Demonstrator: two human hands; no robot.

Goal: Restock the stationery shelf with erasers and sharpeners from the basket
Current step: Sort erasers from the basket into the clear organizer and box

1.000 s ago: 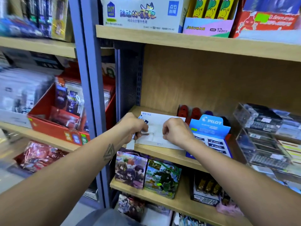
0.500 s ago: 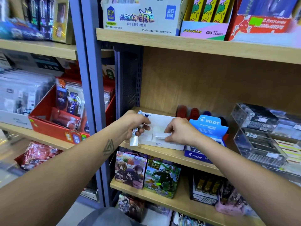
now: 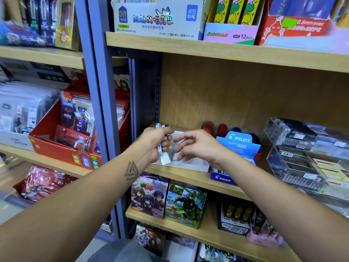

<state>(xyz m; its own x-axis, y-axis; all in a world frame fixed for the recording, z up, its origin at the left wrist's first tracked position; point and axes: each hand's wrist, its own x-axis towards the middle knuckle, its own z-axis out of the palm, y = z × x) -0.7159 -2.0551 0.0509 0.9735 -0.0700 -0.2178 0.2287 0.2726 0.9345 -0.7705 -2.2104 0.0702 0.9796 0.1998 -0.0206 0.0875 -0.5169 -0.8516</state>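
Mid-restock — left hand point(image 3: 154, 143) grips small white sleeved erasers point(image 3: 164, 155), open right hand point(image 3: 194, 146) reaches to take one for the white cardboard display box point(image 3: 190, 164).

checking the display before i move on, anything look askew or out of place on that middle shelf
Nothing stands out. The white eraser box and blue Pilot box sit square on the shelf. The only loose erasers are in the left hand.
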